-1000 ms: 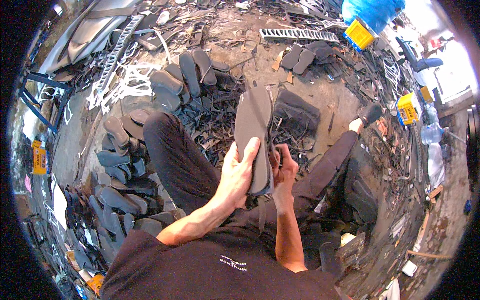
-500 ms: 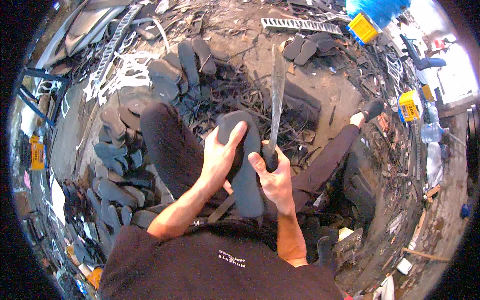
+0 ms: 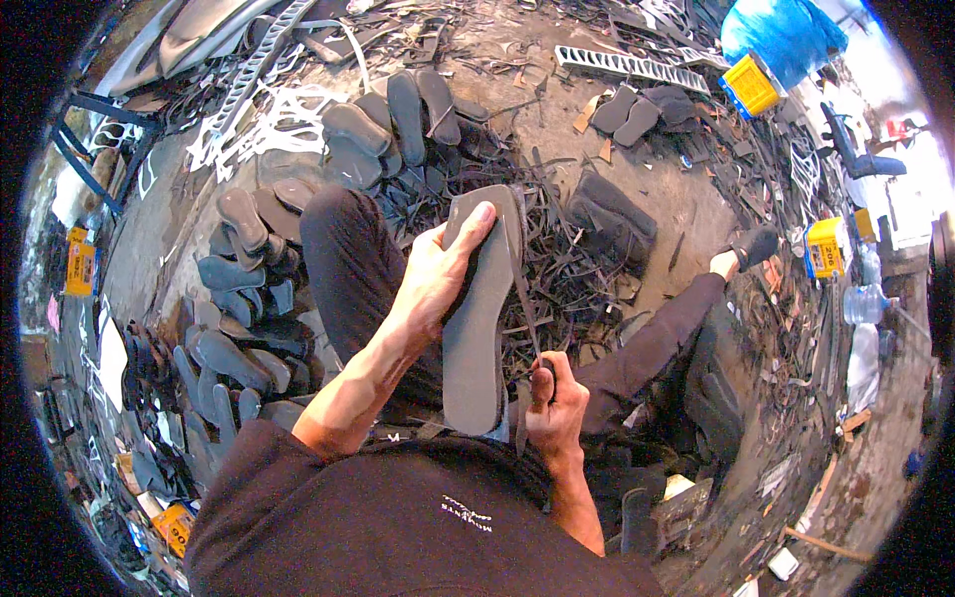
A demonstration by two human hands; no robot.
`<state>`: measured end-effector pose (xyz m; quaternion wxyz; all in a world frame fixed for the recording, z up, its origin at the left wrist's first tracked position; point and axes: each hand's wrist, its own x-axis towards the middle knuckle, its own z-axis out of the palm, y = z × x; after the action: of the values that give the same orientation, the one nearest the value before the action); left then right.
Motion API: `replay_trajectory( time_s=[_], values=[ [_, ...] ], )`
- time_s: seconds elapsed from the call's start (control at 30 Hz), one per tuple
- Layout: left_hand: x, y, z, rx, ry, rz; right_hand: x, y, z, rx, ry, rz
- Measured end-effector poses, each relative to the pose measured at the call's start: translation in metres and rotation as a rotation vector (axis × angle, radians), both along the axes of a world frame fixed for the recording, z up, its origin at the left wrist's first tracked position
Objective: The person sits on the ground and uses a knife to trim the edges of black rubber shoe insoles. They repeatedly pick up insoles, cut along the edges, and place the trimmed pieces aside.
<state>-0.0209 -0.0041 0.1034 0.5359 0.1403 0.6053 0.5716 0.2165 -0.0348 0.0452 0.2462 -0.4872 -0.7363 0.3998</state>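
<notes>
Left hand [image 3: 435,281] grips grey sole [image 3: 479,318] over the lap; right hand [image 3: 555,406] is closed on what looks like a knife [image 3: 524,298] along its edge. Slip risk: blade runs near left fingertips.

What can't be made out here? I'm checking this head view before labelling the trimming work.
- Blade: the right hand covers the handle; only a thin edge shows along the sole, so its tip is unclear.
- Left hand palm and the sole part beneath it: hidden by the hand itself.
- Sole's lower end: cut off behind the shirt.
- Stacked soles at the left: bent and blurred by the fisheye rim; no count possible.
</notes>
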Motion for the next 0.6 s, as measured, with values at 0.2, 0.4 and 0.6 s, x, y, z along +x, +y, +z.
replay_trajectory(
  time_s=[0.2,0.4,0.6],
  values=[
    [0.006,-0.012,0.001,0.072,0.068,-0.175,-0.020,0.031,-0.002,0.069,0.057,-0.047],
    [-0.011,-0.023,-0.005,0.219,0.122,-0.800,-0.017,0.098,0.034,-0.506,0.314,0.027],
    [-0.053,-0.015,0.001,0.212,0.256,-0.638,0.017,0.061,0.057,-0.311,0.162,0.220]
  ],
)
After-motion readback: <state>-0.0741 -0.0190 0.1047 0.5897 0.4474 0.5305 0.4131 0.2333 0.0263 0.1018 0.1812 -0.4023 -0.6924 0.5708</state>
